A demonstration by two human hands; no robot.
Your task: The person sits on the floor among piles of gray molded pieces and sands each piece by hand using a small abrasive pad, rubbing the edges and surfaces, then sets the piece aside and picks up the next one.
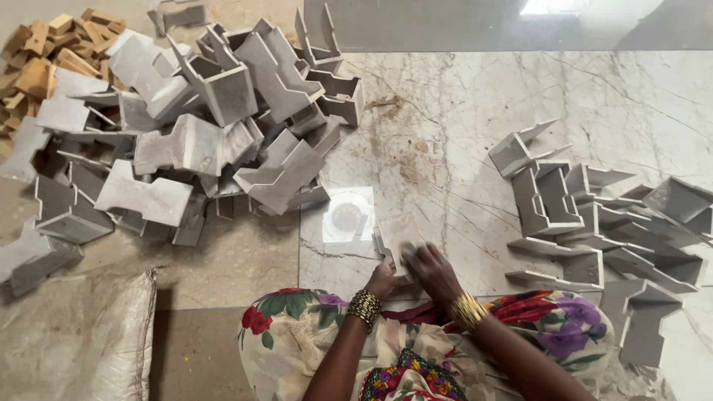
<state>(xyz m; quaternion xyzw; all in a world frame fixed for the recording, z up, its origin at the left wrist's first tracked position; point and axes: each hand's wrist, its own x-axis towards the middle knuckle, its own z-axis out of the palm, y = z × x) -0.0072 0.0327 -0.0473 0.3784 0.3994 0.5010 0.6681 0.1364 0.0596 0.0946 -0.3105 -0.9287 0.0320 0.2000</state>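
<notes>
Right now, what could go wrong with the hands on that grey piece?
1. The left hand and right hand work one thin grey piece close together; an edge could nick a finger.
2. The big pile is stacked loose and tilted; pieces may slide.
3. The sorted pieces crowd the right arm; an elbow could topple them.

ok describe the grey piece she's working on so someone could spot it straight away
Start at the pale marble floor, between the big loose heap of grey pieces on one side and the neater rows on the other. Just ahead of the floral-clothed knees, the left hand and right hand meet on one flat grey piece. It alone lies apart from both piles, in the hands' grip.
</notes>
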